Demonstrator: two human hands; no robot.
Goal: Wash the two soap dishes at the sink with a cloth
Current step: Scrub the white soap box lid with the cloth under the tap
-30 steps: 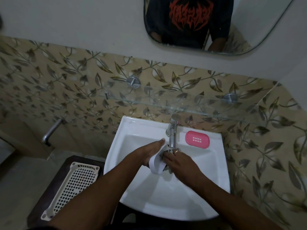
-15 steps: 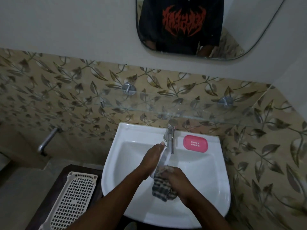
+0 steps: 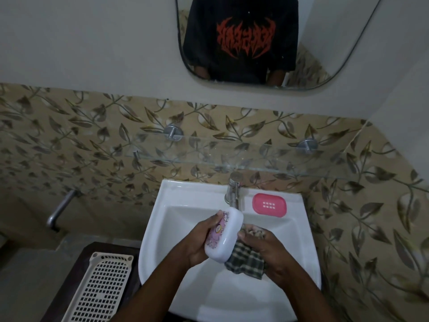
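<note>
Over the white sink (image 3: 176, 219), my left hand (image 3: 199, 242) grips a white soap dish (image 3: 228, 235) with a pink patterned face, tilted on its edge just below the tap (image 3: 233, 194). My right hand (image 3: 267, 249) holds a dark checked cloth (image 3: 246, 259) pressed against the dish's right side; part of the cloth hangs down into the basin. A second, pink soap dish (image 3: 269, 204) lies flat on the sink's back right ledge, untouched.
A cream perforated plastic basket (image 3: 99, 289) rests on a dark stand left of the sink. A glass shelf (image 3: 232, 156) juts out above the tap. A metal wall tap (image 3: 60, 210) sticks out at the left. A mirror hangs above.
Both hands have drawn back from the tap toward me. The white dish has turned in my left hand, showing its pink patterned face. The cloth hangs lower into the basin.
</note>
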